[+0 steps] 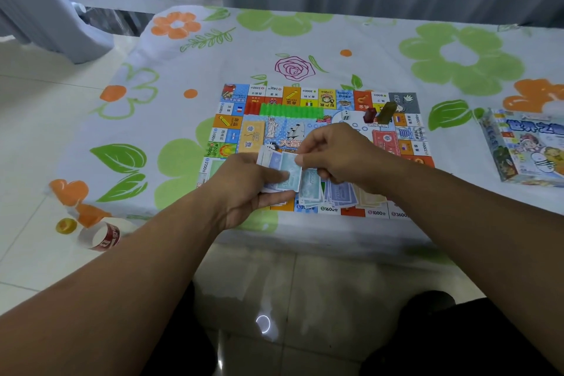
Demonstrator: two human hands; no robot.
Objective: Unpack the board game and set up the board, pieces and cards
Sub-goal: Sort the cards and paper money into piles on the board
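You can read 大富 mid-board (pixel 317 98), 1000 and 2200 on its edge squares, 世界之 on the box (pixel 525 149).

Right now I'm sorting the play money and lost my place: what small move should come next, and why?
Probably lay the teal note pinched by the right hand onto the teal pile on the board. The colours match, and a blue pile and a cream pile lie beside it. The left hand holds the stack left to sort.
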